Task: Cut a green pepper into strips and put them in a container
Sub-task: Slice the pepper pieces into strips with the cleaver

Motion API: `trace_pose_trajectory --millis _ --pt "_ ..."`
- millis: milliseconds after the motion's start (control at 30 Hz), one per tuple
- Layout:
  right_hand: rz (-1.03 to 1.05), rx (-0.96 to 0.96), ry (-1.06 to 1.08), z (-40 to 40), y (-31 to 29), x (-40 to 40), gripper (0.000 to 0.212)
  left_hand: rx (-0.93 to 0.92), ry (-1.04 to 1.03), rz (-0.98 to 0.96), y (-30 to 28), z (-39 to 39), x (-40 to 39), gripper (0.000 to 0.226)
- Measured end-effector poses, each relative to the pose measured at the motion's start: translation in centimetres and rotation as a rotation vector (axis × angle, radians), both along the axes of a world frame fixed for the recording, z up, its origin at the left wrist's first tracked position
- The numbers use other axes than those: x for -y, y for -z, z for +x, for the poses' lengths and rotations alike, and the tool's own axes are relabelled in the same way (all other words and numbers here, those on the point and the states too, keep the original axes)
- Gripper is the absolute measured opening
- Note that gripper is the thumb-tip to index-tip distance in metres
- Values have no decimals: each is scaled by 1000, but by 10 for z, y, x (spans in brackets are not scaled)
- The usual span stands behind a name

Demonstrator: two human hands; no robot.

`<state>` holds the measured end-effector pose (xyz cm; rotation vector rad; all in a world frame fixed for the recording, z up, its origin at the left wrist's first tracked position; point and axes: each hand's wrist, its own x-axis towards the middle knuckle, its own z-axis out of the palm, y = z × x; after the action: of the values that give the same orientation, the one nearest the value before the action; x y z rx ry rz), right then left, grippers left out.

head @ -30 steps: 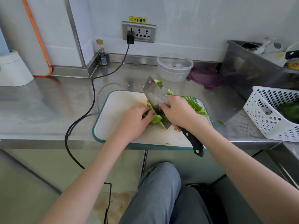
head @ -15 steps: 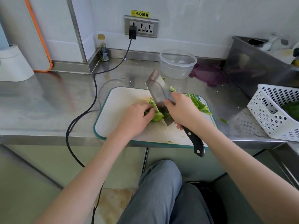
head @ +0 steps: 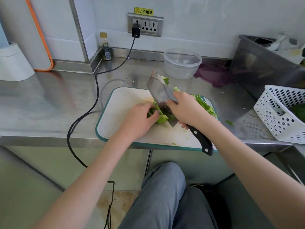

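- Compared with a second ago, the cleaver [head: 162, 96] stands in almost the same place over the pepper piece [head: 159, 119], with only a small change in its angle; the slicing goes on and no new step begins.
- I judge the task to be about in the middle: a heap of cut strips [head: 204, 104] already lies on the right part of the cutting board [head: 118, 113], but one piece is not yet cut.
- The left hand [head: 140, 119] presses the pepper piece down on the board; its fingers are curled around it, close beside the blade.
- The right hand [head: 186, 109] is closed firmly around the cleaver where the blade meets the black handle; the end of the handle sticks out toward the person.
- The blade leans, with its edge down in the pepper; some green bits stick near its tip.
- The clear container [head: 182, 63] waits behind the board, near the wall; I see no strips inside it.
- Another green pepper seems to lie in the white basket [head: 280, 113] on the right.
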<state>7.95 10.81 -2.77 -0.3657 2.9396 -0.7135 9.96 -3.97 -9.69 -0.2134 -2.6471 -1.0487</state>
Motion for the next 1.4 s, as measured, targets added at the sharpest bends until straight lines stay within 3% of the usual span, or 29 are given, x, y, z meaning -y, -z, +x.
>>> trace_pose_trajectory --millis 700,933,1033,1400 --pt "76 -29 16 -23 6 23 15 -9 5 15 2 -1 -1 23" --pt "156 17 52 -24 6 33 23 11 15 22 1 1 0 24" --pt "219 -16 12 -15 11 23 15 11 19 16 0 1 0 23" --pt "120 27 94 -34 11 27 24 3 35 16 3 3 1 20"
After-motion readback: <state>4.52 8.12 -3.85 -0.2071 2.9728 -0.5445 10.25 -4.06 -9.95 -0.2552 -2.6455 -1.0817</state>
